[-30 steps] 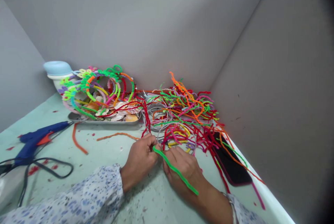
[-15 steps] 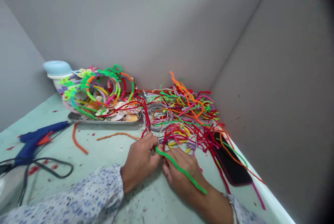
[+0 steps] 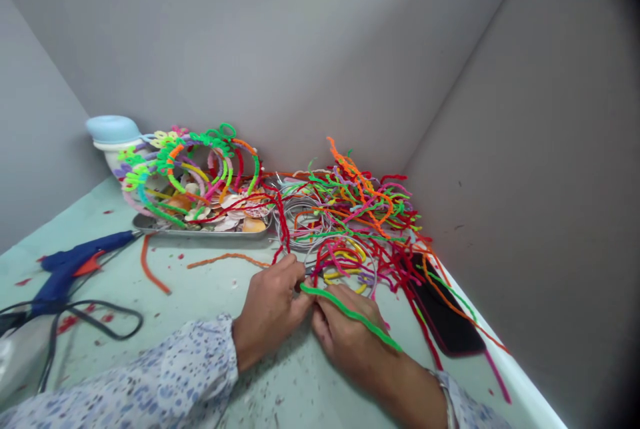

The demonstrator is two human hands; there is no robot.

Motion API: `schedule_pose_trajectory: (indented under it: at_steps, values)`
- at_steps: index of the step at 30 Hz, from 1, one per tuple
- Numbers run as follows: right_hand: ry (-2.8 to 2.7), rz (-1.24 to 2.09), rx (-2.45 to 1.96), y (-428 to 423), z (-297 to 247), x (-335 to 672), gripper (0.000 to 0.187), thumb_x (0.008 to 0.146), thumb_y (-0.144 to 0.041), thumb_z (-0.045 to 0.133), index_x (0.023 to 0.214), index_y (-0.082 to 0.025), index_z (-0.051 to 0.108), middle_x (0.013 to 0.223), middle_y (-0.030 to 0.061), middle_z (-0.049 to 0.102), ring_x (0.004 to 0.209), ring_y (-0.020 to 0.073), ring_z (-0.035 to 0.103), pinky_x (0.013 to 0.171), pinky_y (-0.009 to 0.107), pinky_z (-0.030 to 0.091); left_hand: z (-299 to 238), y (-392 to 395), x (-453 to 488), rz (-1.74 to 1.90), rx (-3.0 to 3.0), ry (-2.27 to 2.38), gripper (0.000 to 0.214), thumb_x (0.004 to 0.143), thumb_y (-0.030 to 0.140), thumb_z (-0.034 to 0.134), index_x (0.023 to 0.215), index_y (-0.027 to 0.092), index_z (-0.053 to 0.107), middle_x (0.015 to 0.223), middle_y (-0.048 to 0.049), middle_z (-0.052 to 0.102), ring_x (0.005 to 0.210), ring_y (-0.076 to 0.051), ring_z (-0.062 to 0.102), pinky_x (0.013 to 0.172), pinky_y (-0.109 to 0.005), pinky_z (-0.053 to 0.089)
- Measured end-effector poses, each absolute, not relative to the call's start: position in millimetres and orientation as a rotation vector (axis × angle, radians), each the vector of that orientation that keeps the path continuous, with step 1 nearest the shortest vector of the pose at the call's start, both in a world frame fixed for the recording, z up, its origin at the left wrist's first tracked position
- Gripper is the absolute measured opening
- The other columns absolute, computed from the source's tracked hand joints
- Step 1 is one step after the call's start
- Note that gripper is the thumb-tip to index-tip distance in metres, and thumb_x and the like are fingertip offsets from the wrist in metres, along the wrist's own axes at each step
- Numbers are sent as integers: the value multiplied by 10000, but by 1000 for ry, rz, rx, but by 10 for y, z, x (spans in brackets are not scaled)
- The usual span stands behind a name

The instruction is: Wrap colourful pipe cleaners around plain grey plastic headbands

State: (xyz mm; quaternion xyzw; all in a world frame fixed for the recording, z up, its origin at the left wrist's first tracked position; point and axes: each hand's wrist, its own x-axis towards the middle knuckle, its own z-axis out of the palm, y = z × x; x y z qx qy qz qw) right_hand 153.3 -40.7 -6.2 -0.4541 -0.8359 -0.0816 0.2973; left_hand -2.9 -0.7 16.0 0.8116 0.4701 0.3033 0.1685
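Note:
A green pipe cleaner (image 3: 350, 314) runs from between my two hands back over my right wrist. My left hand (image 3: 270, 309) is closed, pinching its front end beside a thin wire ring (image 3: 340, 261). My right hand (image 3: 350, 336) is also closed, its fingers curled around the same pipe cleaner close to the left hand. Both hands rest on the pale green table (image 3: 210, 282), just in front of a tangled heap of coloured pipe cleaners (image 3: 365, 216).
A metal tray (image 3: 200, 229) with shells and pipe-cleaner hoops stands at the back left beside a pale blue-lidded jar (image 3: 113, 132). A blue glue gun (image 3: 70, 269) with black cord lies at left. A dark phone (image 3: 443, 322) lies at right. Grey walls enclose the corner.
The green pipe cleaner's free end has swung further right and back over my right wrist. Both hands stayed nearly in place, fingers working at its front end.

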Motion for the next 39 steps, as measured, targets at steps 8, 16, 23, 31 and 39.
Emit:
schedule_pose_trajectory:
  at_steps: [8, 16, 23, 31, 39]
  values:
    - [-2011, -77, -1226, -298, -62, 1592, 126, 864, -139, 506, 909, -179, 616, 797, 52, 684, 741, 184, 641, 672, 285, 492, 166, 1, -6, 982, 1979, 1210, 145, 851, 204, 457, 729, 177, 532, 715, 4, 501, 671, -147, 477, 606, -250, 350]
    - [-1900, -10, -1194, -281, -50, 1594, 86, 837, -145, 505, 825, -187, 579, 731, 37, 665, 641, 156, 623, 592, 253, 495, 109, 93, -2, 954, 1376, 1007, 203, 876, 324, 490, 764, 169, 561, 600, 39, 428, 547, -109, 383, 520, -232, 293]
    - [-1903, 81, -1205, -290, -65, 1599, 74, 842, -156, 509, 827, -186, 575, 725, 30, 650, 654, 155, 608, 585, 246, 466, 90, 86, 27, 930, 1141, 835, 194, 851, 340, 564, 779, 160, 567, 560, 55, 403, 511, -87, 330, 505, -227, 248]
    - [-1898, 151, -1212, -296, -66, 1600, 67, 843, -164, 510, 833, -181, 574, 726, 25, 646, 647, 152, 599, 589, 247, 445, 85, 94, 25, 917, 1049, 791, 196, 835, 343, 603, 777, 158, 572, 591, 53, 430, 510, -75, 332, 503, -219, 230]
    - [-1900, 186, -1209, -309, -58, 1601, 66, 848, -164, 504, 849, -183, 568, 746, 28, 648, 677, 154, 606, 610, 244, 442, 60, 104, 20, 923, 1091, 820, 231, 827, 369, 620, 761, 151, 579, 571, 54, 424, 505, -75, 332, 500, -217, 238]
